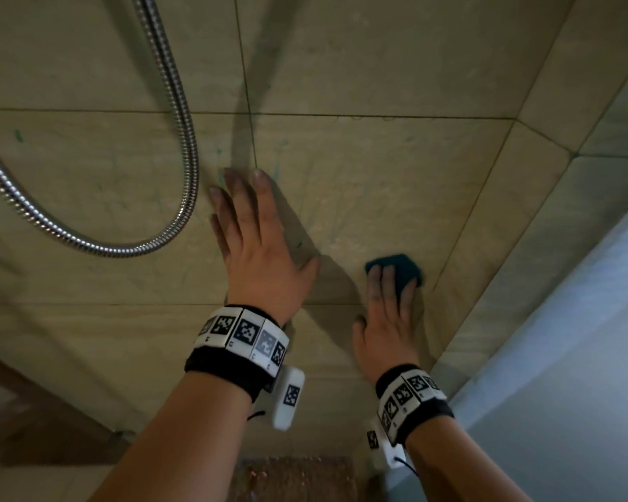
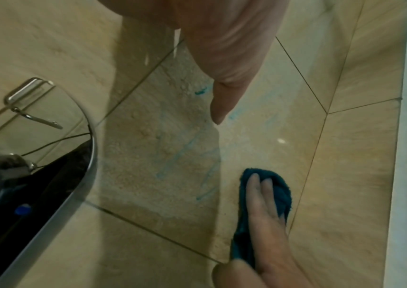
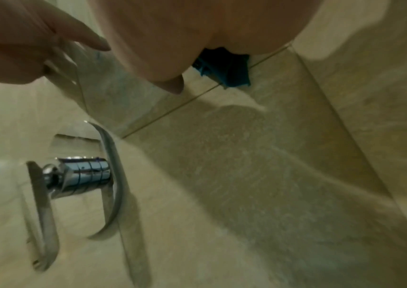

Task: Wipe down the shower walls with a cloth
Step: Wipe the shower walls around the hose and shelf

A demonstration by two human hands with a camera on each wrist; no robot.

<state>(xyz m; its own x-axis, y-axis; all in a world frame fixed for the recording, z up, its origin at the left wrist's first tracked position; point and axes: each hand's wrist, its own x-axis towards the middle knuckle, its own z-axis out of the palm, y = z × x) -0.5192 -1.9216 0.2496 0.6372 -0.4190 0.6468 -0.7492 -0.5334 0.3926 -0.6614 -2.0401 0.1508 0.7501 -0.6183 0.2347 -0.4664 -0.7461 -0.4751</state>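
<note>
The beige tiled shower wall (image 1: 377,182) fills the head view, with faint teal streaks (image 2: 190,144) on one tile. My left hand (image 1: 254,233) lies flat on the wall with straight, spread fingers and holds nothing. Lower right of it, my right hand (image 1: 388,313) presses a dark teal cloth (image 1: 399,266) against the wall with straight fingers on top of it. The left wrist view shows the cloth (image 2: 278,191) under those fingers (image 2: 259,194). In the right wrist view only an edge of the cloth (image 3: 229,70) shows beneath the palm.
A metal shower hose (image 1: 182,114) loops down the wall left of my left hand. A chrome mixer handle (image 3: 81,175) sticks out of the wall lower down. The wall corner (image 1: 544,139) runs close on the right, beside a pale panel (image 1: 577,338).
</note>
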